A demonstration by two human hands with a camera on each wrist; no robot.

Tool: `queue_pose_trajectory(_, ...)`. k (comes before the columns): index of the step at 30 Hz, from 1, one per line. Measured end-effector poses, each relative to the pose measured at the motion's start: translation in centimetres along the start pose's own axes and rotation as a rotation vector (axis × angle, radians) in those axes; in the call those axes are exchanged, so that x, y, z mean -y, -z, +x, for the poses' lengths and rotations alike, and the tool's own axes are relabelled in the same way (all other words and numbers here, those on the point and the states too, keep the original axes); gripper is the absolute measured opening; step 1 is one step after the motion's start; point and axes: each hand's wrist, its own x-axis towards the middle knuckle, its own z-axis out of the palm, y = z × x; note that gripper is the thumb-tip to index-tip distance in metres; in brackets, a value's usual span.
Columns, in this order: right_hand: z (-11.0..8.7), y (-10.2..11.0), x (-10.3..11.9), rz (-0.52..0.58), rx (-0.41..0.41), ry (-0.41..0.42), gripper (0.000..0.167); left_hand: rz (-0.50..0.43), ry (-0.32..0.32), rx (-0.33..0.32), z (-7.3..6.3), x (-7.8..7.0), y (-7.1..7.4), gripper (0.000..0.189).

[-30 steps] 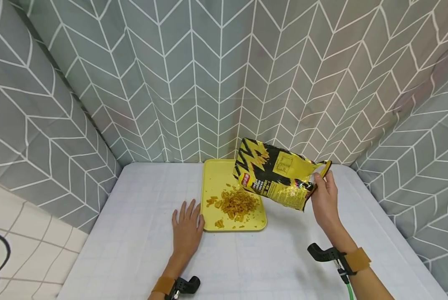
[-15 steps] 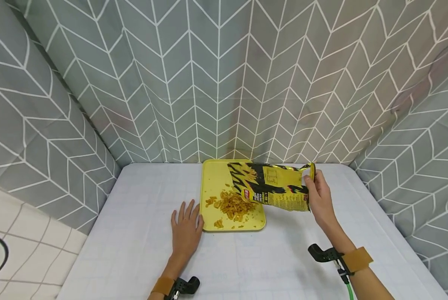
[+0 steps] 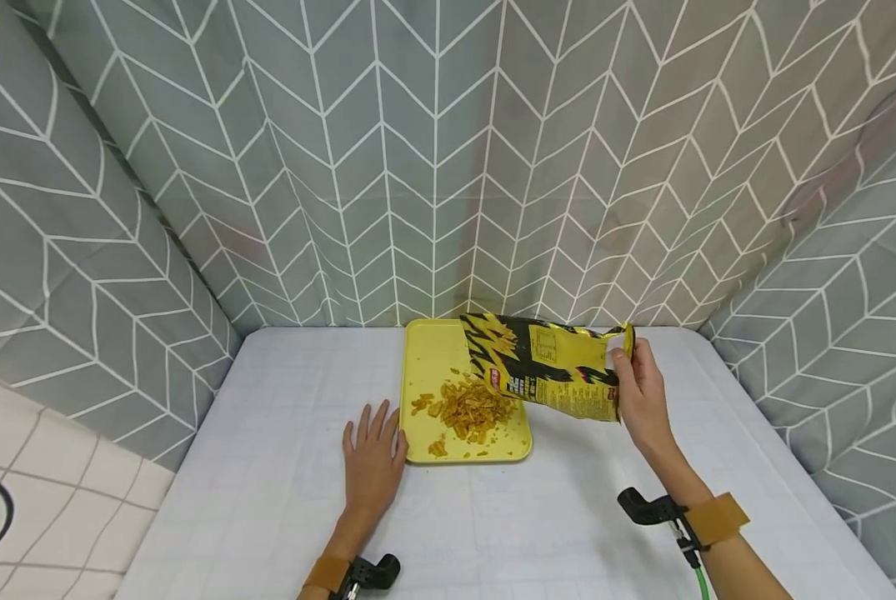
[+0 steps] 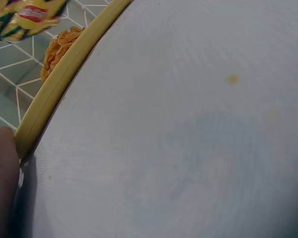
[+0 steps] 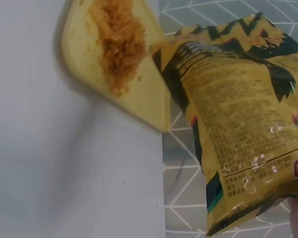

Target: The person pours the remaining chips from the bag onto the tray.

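Note:
My right hand [image 3: 644, 400] grips one end of a yellow and black snack bag [image 3: 548, 367], thumb on its near face. The bag lies nearly level in the air, its far end over a yellow tray [image 3: 428, 346]. On the tray is a heap of broken orange-brown crisp pieces [image 3: 472, 408], with crumbs scattered round it. My left hand [image 3: 372, 458] rests palm down on the table, fingers spread, thumb against the tray's left edge. In the left wrist view the tray's rim [image 4: 69, 69] meets the thumb. The right wrist view has the bag [image 5: 243, 119] beside the tray [image 5: 79, 44].
A white cloth covers the table [image 3: 282, 400]. Grey curtains [image 3: 410, 167] with white zigzag lines hang behind it and at both sides. Each wrist wears a brown strap with a black camera; a green cable [image 3: 700, 582] runs from the right one.
The right hand has lowered the bag and drawn it a little to the left, then lifted its far end slightly. The left hand and the tray stay in place.

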Motion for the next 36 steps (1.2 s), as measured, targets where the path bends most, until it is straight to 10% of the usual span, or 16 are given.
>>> queue_pose_trajectory(6, 0.13, -0.07, 0.03, 0.161, -0.035, -0.103, 0.021, -0.008, 0.012, 0.012, 0.02, -0.02, 0.07, 0.045)
queue_pose_trajectory(12, -0.16, -0.26, 0.12, 0.051, 0.008, -0.095, 0.025, -0.005, 0.008, 0.016, 0.05, 0.01, 0.0, 0.045)
queue_pose_trajectory(18, 0.27, 0.07, 0.08, 0.342, 0.035, -0.244, 0.026, 0.001, 0.002, 0.007, 0.03, -0.12, 0.05, 0.045)
queue_pose_trajectory(25, 0.28, 0.22, -0.29, 0.082, 0.059, -0.265, 0.041, 0.006, 0.006, 0.011, 0.01, -0.16, 0.18, 0.046)
queue_pose_trajectory(30, 0.37, 0.35, -0.13, 0.368, 0.07, -0.326, 0.035, -0.003, 0.011, 0.015, 0.0, -0.15, 0.21, 0.046)
queue_pose_trajectory(36, 0.25, 0.42, 0.06, 0.181, 0.081, -0.197, 0.023, 0.0, 0.009, 0.013, 0.04, -0.06, 0.28, 0.046)
